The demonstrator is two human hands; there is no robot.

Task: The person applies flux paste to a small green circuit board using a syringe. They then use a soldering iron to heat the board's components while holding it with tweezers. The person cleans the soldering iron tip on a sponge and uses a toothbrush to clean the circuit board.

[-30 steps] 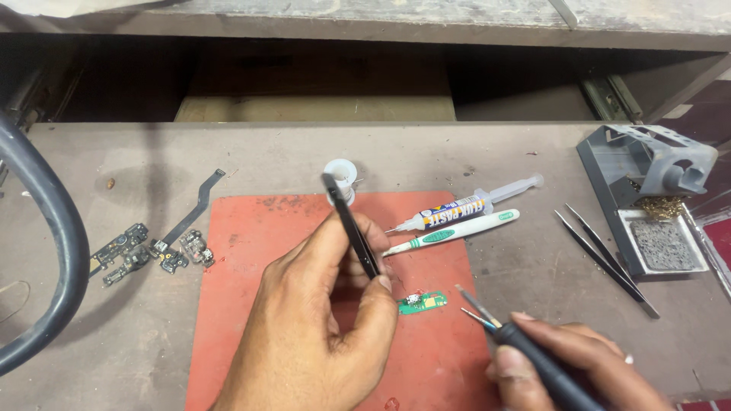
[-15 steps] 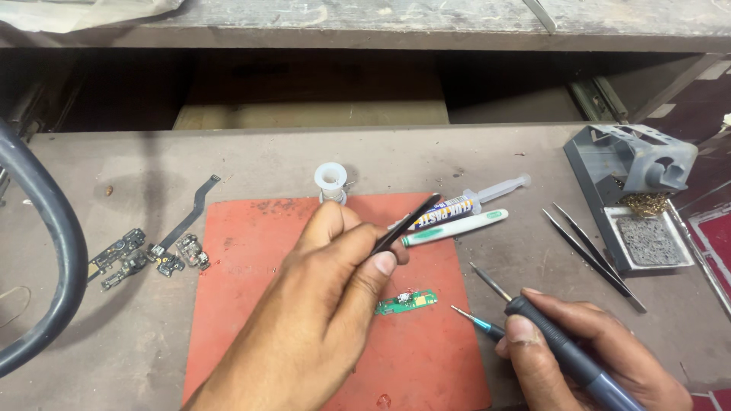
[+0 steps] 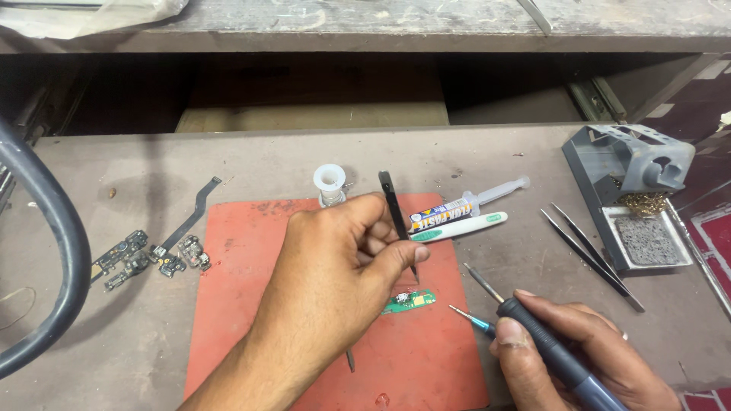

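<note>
Risk of flicking the small green circuit board (image 3: 410,301) off the red mat (image 3: 251,304): left hand (image 3: 343,266) pinching black tweezers (image 3: 397,217) just above it, right hand (image 3: 579,346) clamped on a soldering iron (image 3: 533,331) (tip close beside).

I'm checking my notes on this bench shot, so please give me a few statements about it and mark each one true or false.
1. The left hand holds black tweezers whose tip points down at the small green circuit board. True.
2. The right hand holds a toothbrush. False: it holds a soldering iron; the toothbrush lies on the desk.
3. The green board lies on the red mat. True.
4. The syringe stands upright. False: it lies flat beside the toothbrush.
5. A spare pair of tweezers lies right of the mat. True.
</note>
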